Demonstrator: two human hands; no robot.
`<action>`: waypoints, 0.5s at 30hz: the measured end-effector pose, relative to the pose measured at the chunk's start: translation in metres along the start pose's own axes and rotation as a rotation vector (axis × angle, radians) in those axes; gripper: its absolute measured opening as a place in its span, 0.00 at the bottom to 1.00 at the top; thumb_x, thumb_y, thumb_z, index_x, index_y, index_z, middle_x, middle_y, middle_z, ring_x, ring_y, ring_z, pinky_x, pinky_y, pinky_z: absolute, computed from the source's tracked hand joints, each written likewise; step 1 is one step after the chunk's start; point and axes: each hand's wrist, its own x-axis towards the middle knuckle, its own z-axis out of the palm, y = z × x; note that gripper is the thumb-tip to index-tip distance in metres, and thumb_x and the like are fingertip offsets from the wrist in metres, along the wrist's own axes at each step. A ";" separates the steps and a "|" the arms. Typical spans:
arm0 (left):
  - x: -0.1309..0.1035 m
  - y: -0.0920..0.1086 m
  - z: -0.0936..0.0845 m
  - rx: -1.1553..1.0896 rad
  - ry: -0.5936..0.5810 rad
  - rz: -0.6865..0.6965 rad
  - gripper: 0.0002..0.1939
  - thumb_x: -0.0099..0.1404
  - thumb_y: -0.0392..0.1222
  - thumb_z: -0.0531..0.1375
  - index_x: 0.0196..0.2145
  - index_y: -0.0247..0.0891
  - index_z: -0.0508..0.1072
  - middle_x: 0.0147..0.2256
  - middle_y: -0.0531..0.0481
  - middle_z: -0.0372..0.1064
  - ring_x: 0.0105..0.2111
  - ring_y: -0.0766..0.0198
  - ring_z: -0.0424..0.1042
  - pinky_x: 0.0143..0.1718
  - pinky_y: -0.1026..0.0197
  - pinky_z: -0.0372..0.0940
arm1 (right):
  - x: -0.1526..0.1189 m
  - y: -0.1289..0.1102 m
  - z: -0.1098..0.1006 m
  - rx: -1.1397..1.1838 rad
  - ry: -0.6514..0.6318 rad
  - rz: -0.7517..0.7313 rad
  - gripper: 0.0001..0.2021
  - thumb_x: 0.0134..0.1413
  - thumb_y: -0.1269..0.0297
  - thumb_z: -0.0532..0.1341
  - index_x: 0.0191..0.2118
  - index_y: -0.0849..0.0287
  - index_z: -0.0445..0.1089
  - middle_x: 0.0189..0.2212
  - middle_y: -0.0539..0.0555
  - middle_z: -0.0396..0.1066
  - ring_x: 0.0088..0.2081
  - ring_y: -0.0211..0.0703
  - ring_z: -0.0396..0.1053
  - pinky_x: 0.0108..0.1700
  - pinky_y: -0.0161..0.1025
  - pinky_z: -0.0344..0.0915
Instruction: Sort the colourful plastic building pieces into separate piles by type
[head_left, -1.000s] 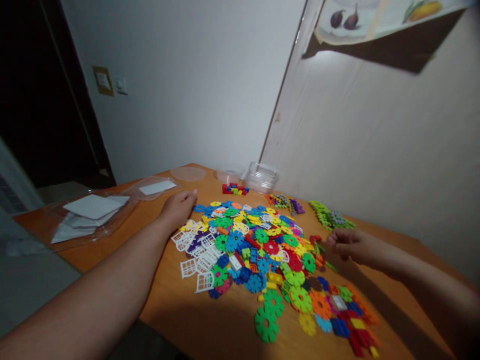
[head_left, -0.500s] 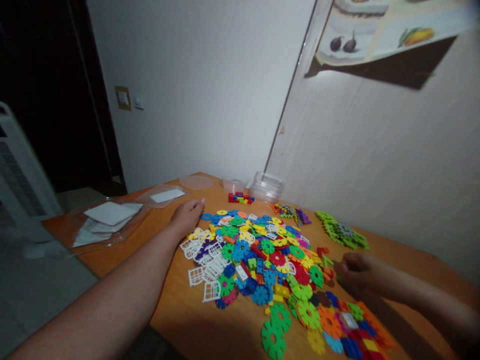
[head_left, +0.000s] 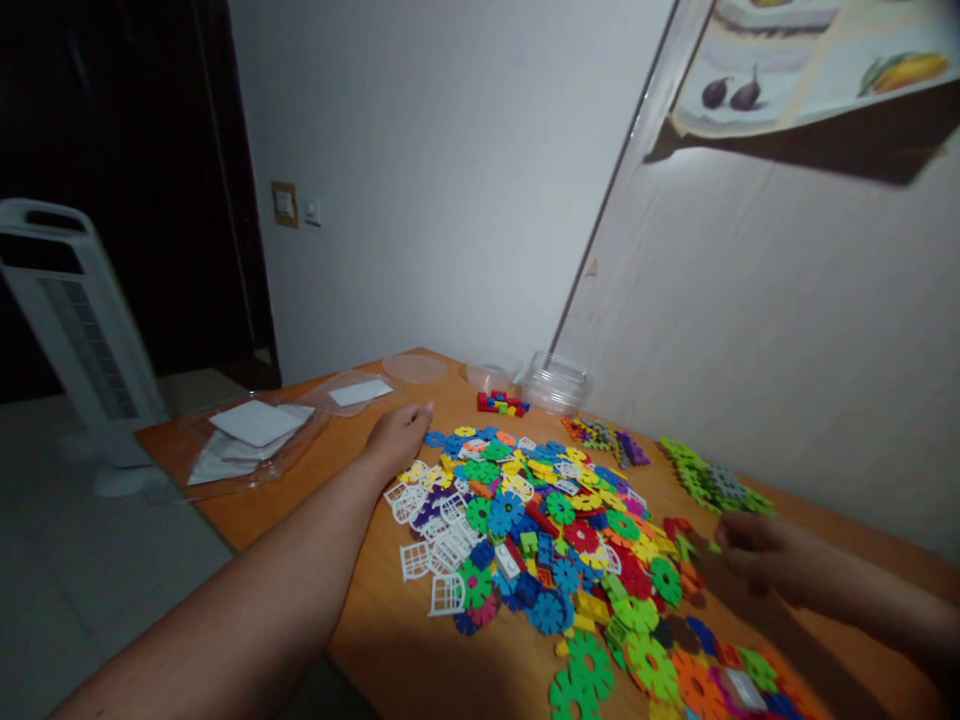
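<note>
On the table, the plastic pieces lie mostly in one mixed pile, with smaller groups apart. The left hand rests beside it, grip unclear; the right hand curls, possibly pinching something green.

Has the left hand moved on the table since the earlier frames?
No, not visibly. The left hand keeps its place relative to the small red-and-blue block stack; the camera view shifted.
</note>
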 end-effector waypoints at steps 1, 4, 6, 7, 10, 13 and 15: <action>0.000 0.000 0.000 0.001 -0.002 0.003 0.27 0.69 0.62 0.47 0.23 0.40 0.66 0.23 0.50 0.67 0.26 0.61 0.65 0.28 0.60 0.50 | 0.005 -0.013 -0.002 0.086 -0.016 -0.014 0.16 0.43 0.51 0.65 0.27 0.54 0.61 0.20 0.49 0.66 0.22 0.38 0.64 0.20 0.33 0.54; -0.001 0.001 0.000 0.003 -0.002 0.005 0.27 0.70 0.61 0.47 0.23 0.40 0.65 0.23 0.51 0.66 0.26 0.62 0.64 0.27 0.59 0.49 | 0.025 -0.062 0.003 0.255 -0.051 -0.140 0.15 0.47 0.52 0.66 0.32 0.56 0.65 0.23 0.49 0.70 0.23 0.36 0.64 0.23 0.32 0.57; -0.002 0.001 0.000 0.008 0.000 -0.001 0.27 0.70 0.61 0.47 0.23 0.40 0.65 0.23 0.51 0.65 0.26 0.62 0.64 0.27 0.59 0.48 | 0.044 -0.097 0.013 0.301 -0.082 -0.180 0.14 0.47 0.53 0.67 0.33 0.56 0.67 0.23 0.48 0.70 0.23 0.36 0.65 0.24 0.33 0.59; -0.002 0.002 0.000 0.009 -0.001 -0.004 0.26 0.70 0.61 0.48 0.23 0.40 0.64 0.23 0.52 0.65 0.25 0.62 0.64 0.27 0.60 0.48 | 0.055 -0.115 0.019 0.318 -0.087 -0.195 0.15 0.46 0.54 0.68 0.32 0.57 0.67 0.22 0.48 0.69 0.23 0.36 0.65 0.24 0.33 0.60; -0.005 0.003 -0.001 0.016 0.002 -0.020 0.26 0.70 0.61 0.48 0.23 0.40 0.63 0.23 0.52 0.64 0.26 0.63 0.63 0.27 0.60 0.46 | 0.091 -0.160 0.036 0.408 -0.100 -0.245 0.14 0.41 0.57 0.71 0.30 0.58 0.67 0.21 0.47 0.68 0.23 0.35 0.65 0.24 0.31 0.60; -0.007 0.006 -0.001 0.010 0.000 -0.026 0.26 0.71 0.61 0.48 0.23 0.40 0.63 0.23 0.52 0.64 0.26 0.63 0.63 0.27 0.60 0.46 | 0.127 -0.193 0.050 0.443 -0.098 -0.211 0.14 0.40 0.60 0.73 0.28 0.58 0.68 0.17 0.48 0.67 0.19 0.33 0.62 0.21 0.31 0.58; -0.007 0.006 -0.001 0.007 -0.003 -0.025 0.26 0.71 0.60 0.48 0.23 0.40 0.63 0.23 0.52 0.64 0.26 0.63 0.63 0.27 0.60 0.46 | 0.150 -0.209 0.058 0.456 -0.100 -0.202 0.14 0.41 0.59 0.73 0.29 0.59 0.70 0.16 0.48 0.67 0.18 0.34 0.62 0.21 0.31 0.60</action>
